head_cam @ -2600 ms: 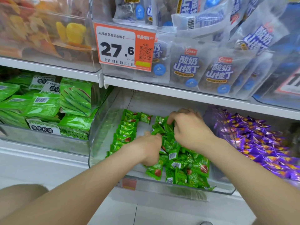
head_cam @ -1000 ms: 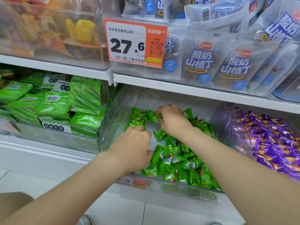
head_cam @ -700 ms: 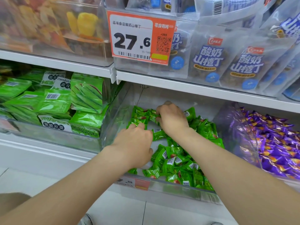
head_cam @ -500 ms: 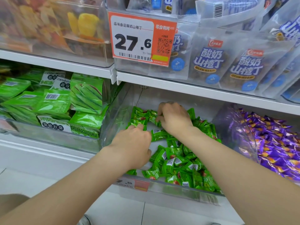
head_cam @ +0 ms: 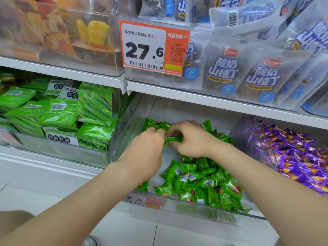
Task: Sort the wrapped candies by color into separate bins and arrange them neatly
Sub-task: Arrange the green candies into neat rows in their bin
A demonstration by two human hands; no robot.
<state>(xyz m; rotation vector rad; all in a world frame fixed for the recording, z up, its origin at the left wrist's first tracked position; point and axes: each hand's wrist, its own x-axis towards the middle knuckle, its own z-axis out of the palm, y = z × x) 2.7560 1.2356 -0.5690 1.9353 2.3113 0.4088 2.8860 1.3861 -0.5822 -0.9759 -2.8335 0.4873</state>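
A clear plastic bin [head_cam: 186,205] on the lower shelf holds several green wrapped candies [head_cam: 200,181], loose in a heap at its front right. More green candies stand in a row at the bin's back left [head_cam: 152,123]. My left hand [head_cam: 143,153] and my right hand [head_cam: 191,137] meet above the middle of the bin. Between them is one green candy [head_cam: 173,139], which both hands pinch, one at each end. A second clear bin to the right holds purple wrapped candies [head_cam: 292,157].
Left of the green bin, another clear bin holds green snack packets [head_cam: 58,114]. The upper shelf carries white-and-blue pouches [head_cam: 225,73], an orange price tag reading 27.6 [head_cam: 152,48] and a bin of dried fruit [head_cam: 58,31]. A white tiled floor lies below.
My right hand has come forward from the back row with a green candy. My left hand has risen to meet it and now pinches the same candy.
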